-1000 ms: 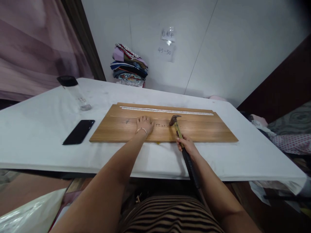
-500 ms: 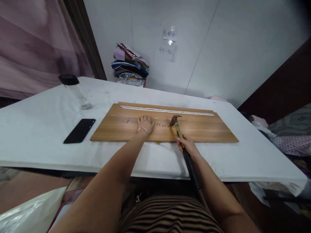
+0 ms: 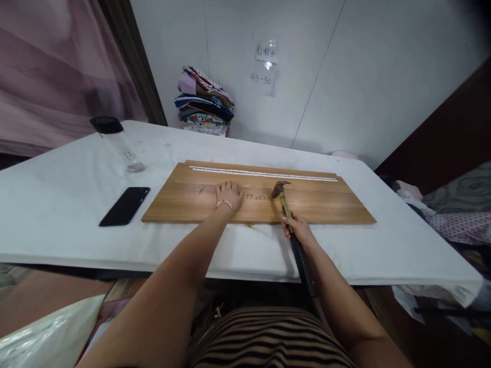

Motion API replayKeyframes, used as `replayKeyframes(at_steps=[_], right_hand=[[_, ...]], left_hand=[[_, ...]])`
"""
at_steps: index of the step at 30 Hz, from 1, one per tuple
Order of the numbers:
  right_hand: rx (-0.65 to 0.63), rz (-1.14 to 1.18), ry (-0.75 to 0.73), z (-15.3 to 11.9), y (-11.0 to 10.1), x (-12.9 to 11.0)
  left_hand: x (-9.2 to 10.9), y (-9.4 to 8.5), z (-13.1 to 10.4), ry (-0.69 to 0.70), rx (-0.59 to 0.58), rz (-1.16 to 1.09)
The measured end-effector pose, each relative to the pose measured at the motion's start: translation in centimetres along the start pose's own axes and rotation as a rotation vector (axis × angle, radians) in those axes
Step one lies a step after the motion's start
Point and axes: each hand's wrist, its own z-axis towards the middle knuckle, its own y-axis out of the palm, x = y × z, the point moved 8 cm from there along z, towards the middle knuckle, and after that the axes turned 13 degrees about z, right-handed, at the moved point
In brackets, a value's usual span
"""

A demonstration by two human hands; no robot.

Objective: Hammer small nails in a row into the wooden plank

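My right hand point(image 3: 298, 228) is wrapped round the handle of a claw hammer point(image 3: 284, 204). The hammer's rusty head is over a wooden board point(image 3: 326, 204), at the right end of a row of several nails point(image 3: 256, 197) standing in the wood. Whether the head touches a nail I cannot tell. Flat on the board, left of that row, lies my left hand point(image 3: 229, 196) with its fingers spread and a bracelet at the wrist. A few loose nails point(image 3: 199, 189) rest on the wood to its left.
Two white measuring strips point(image 3: 264, 174) run along the board's far side. A black phone point(image 3: 125, 206) and a clear bottle with a black lid point(image 3: 118, 143) are on the white-covered table point(image 3: 57, 214) to the left. Folded cloths point(image 3: 205, 102) are stacked by the wall.
The hammer head has shifted slightly to the right along the nail row, and my right hand with it. My left hand stays in place on the board.
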Motion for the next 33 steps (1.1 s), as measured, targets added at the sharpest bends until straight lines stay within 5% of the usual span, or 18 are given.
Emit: replayKeyframes(at_steps=[33], right_hand=[[-0.01, -0.007, -0.021, 0.8, -0.4, 1.5]], left_hand=[[0.0, -0.1, 0.0, 0.013, 0.005, -0.008]])
